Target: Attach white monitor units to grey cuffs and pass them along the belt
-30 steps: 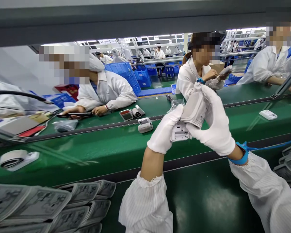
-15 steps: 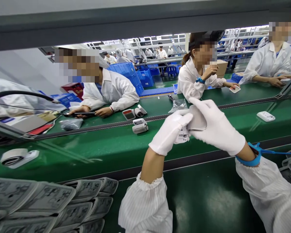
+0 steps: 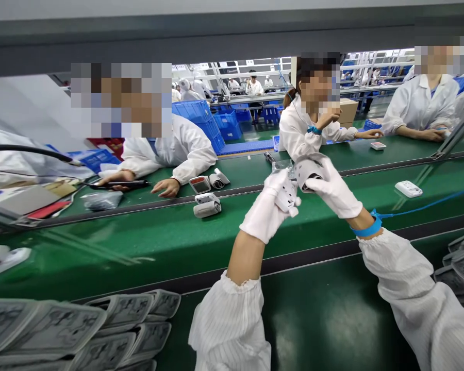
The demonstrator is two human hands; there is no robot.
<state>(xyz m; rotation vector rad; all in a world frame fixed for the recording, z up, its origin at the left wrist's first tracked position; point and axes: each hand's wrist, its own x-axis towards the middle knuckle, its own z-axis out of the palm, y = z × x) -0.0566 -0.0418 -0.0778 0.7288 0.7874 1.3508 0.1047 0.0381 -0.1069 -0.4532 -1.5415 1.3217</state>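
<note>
A white cuff monitor [image 3: 288, 198] is gripped in the air between both gloved hands, above the green surface [image 3: 139, 252], its long axis tilted up toward the right. The white plastic body [image 3: 286, 198] lies nearer the left hand [image 3: 266, 211], and is clasped by its closed fingers, while the grey cuff [image 3: 308, 170] is pinched by the fingers of the right hand [image 3: 333, 188], a blue wrist strap [image 3: 366, 227] being worn just behind

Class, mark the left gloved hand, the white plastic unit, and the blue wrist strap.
Left gloved hand [image 3: 263, 216]: head view, glove's middle.
White plastic unit [image 3: 286, 198]: head view, exposed face.
Blue wrist strap [image 3: 366, 227]: head view, mid-band.
</note>
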